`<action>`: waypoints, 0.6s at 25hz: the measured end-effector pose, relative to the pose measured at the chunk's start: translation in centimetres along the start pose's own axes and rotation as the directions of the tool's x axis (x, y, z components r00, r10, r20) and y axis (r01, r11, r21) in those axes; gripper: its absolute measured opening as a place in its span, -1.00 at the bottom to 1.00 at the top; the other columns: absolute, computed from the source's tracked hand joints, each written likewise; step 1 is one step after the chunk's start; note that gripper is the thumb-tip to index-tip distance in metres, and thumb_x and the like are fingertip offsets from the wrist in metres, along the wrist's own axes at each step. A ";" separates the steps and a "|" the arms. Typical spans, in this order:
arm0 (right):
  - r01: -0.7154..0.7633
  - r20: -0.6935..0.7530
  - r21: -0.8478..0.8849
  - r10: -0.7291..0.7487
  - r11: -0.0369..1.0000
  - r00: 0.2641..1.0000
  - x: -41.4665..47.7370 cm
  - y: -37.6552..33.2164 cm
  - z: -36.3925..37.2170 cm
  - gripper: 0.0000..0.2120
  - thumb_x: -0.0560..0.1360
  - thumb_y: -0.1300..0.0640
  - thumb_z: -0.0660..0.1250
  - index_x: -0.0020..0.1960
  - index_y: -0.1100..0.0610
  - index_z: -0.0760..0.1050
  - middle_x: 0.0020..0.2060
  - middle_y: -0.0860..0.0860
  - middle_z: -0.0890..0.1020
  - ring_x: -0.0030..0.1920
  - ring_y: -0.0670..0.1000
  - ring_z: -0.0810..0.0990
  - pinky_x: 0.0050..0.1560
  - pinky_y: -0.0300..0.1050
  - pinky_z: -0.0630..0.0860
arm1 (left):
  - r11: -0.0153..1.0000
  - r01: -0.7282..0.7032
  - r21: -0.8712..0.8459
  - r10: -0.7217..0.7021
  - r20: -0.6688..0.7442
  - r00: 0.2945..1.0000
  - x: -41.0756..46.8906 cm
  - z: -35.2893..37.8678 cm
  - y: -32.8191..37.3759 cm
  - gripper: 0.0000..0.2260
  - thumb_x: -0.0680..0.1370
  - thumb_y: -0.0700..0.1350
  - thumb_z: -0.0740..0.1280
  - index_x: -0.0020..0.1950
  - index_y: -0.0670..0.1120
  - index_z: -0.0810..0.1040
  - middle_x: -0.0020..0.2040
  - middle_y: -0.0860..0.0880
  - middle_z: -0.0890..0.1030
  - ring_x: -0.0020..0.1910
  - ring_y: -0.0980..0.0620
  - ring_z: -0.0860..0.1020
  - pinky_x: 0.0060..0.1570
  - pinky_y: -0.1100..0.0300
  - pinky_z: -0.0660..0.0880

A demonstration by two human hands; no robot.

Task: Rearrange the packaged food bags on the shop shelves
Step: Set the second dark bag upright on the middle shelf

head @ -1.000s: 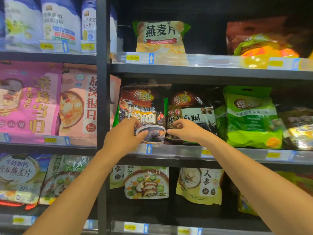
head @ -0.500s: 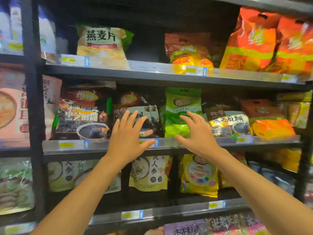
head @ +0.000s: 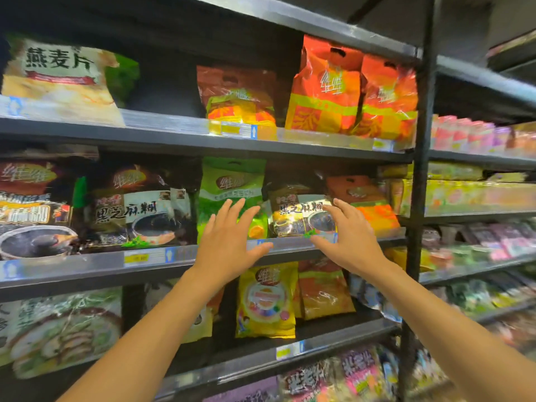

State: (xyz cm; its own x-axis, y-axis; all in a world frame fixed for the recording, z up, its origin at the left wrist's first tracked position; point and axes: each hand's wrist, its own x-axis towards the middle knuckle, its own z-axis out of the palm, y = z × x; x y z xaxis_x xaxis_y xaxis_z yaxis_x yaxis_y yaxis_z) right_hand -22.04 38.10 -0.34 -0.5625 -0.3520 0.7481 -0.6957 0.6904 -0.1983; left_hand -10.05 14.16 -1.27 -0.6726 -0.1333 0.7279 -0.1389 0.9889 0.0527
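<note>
green bag (head: 232, 192) stands on the middle shelf (head: 87, 265), dark sesame bag (head: 298, 213) just beside it; left hand (head: 229, 245) and right hand (head: 348, 239) hover spread, gripping nothing (soft, crinkly, probably light: take each by its sides).

We log both bare forearms raised from the lower corners of the view, converging toward its middle. The bare left hand (head: 229, 245) shows its back to the camera, fingers straight and fanned upward, thumb splayed out to the right. The bare right hand (head: 348, 242) shows its back too, fingers spread and slightly bent, thumb pointing left. The hands are level and near each other, not touching.
</note>
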 end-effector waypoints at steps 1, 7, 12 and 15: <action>-0.007 -0.004 0.000 0.007 1.000 1.000 0.3 0.9 0.0 -0.29 0.49 -0.24 0.41 0.57 -0.02 0.35 0.60 0.01 0.31 0.59 0.08 0.25 0.53 0.15 0.25 | 1.000 -0.003 -0.001 0.003 -0.003 1.000 0.7 0.6 0.6 -0.23 0.55 0.42 0.24 0.67 0.14 0.14 0.71 0.00 0.10 0.70 -0.08 -0.02 0.63 -0.19 0.11; -0.034 0.011 -0.006 0.034 0.999 0.999 3.4 6.8 2.1 -0.27 0.50 -0.27 0.39 0.57 -0.01 0.34 0.61 0.02 0.30 0.59 0.09 0.26 0.51 0.17 0.29 | 1.000 0.023 -0.007 -0.023 -0.015 1.000 6.1 6.0 3.4 -0.19 0.53 0.45 0.25 0.68 0.10 0.13 0.69 -0.02 0.19 0.68 -0.09 0.10 0.57 -0.16 0.24; -0.034 0.029 0.023 0.033 0.999 0.999 8.3 10.7 5.8 -0.25 0.47 -0.29 0.40 0.58 -0.06 0.30 0.62 0.00 0.29 0.59 0.08 0.25 0.51 0.17 0.30 | 0.997 0.064 -0.032 -0.065 -0.013 0.998 10.9 10.4 3.6 -0.10 0.51 0.45 0.28 0.69 0.04 0.06 0.67 -0.01 0.24 0.64 -0.07 0.21 0.48 -0.15 0.37; -0.044 0.051 0.058 0.041 0.997 0.998 11.5 12.3 8.2 -0.23 0.47 -0.27 0.39 0.59 -0.02 0.28 0.59 0.00 0.31 0.56 0.09 0.31 0.50 0.16 0.37 | 0.988 0.152 -0.011 -0.152 0.046 0.987 13.5 12.5 3.3 -0.10 0.52 0.43 0.30 0.67 -0.04 0.09 0.61 -0.07 0.33 0.54 -0.15 0.37 0.33 -0.15 0.50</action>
State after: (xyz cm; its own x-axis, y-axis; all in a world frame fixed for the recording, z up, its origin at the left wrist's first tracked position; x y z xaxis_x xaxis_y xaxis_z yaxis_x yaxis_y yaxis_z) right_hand -40.72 37.33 0.63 -0.6124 -0.3555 0.7061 -0.6954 0.6670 -0.2673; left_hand -28.63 14.76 0.20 -0.6762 -0.2846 0.6796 -0.2318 0.9577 0.1704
